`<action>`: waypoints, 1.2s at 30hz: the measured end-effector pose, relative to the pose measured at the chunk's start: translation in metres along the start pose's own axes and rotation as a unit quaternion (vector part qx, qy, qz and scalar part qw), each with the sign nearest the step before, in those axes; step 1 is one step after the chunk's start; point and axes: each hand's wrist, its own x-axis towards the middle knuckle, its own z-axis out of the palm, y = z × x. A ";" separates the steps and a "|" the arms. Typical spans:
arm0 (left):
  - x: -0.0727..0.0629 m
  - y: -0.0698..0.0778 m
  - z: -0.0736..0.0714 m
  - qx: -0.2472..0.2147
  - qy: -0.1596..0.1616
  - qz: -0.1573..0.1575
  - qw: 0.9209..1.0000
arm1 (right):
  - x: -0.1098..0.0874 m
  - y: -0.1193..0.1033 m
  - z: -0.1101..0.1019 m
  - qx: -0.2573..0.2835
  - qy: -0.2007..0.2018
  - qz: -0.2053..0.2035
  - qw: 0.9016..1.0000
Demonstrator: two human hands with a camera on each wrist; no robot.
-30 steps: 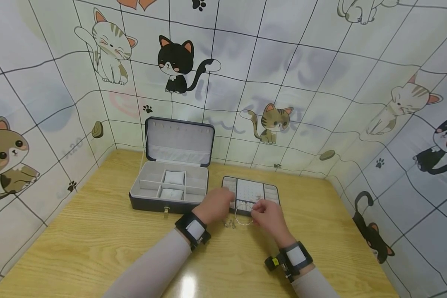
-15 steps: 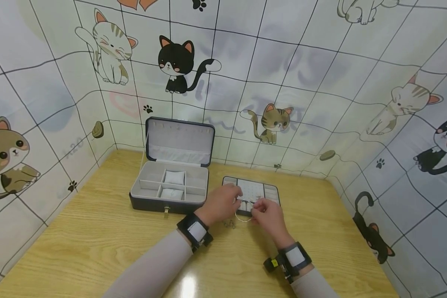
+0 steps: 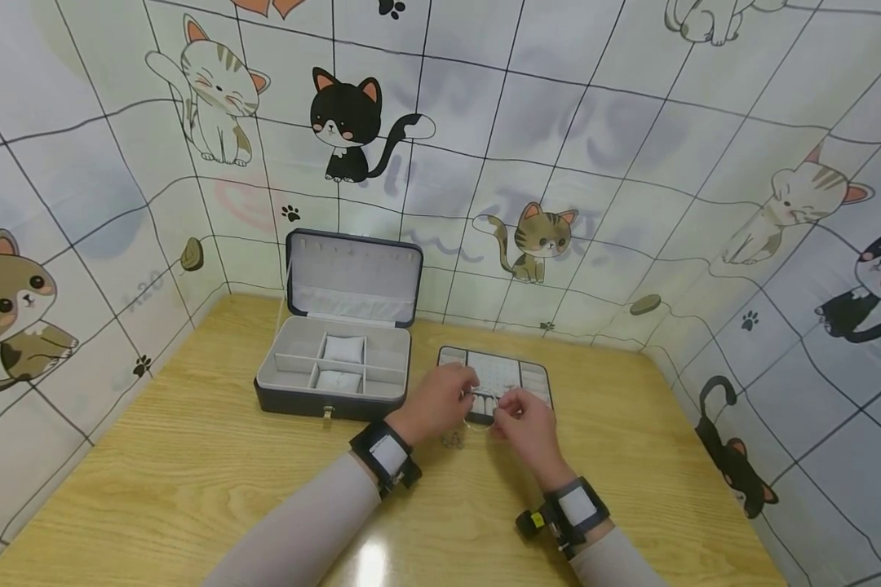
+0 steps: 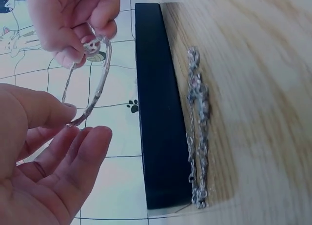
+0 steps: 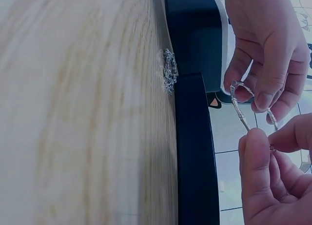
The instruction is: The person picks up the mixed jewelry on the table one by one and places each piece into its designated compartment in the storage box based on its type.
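A thin silver bangle [image 4: 100,83] hangs in the air between my two hands, above the front edge of a jewellery tray [image 3: 493,373]. On one side my left hand [image 3: 440,397] pinches it between thumb and fingertips. The opposite side is pinched by my right hand [image 3: 530,424], close to a small round part [image 4: 91,47] seen in the left wrist view. A silver chain [image 4: 197,132] lies bunched on the table right in front of the tray. In the head view, the hands hide parts of the tray and bangle.
An open dark jewellery box [image 3: 294,403] stands left of the tray, its lid [image 3: 356,277] upright. Two pale cushions [image 3: 343,350] fill its middle compartments. A cat-patterned cloth [image 3: 462,130] hangs behind and beside the wooden table [image 3: 191,456].
My left hand has moved right from the tray's left compartments to the bangle and now pinches it. The bangle has risen slightly. My right hand has kept its grip, almost in place.
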 end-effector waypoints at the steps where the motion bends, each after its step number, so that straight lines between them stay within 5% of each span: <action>1: 0.000 0.000 0.000 -0.005 0.000 -0.002 1.000 | 0.000 0.000 0.000 0.002 0.000 0.000 1.000; 23: 0.002 0.004 -0.001 -0.029 -0.009 -0.037 0.999 | 0.000 0.006 0.005 0.025 -0.006 -0.014 1.000; 36: 0.003 0.004 -0.019 -0.053 -0.015 -0.045 0.997 | 0.001 0.011 0.009 0.133 -0.027 -0.004 0.991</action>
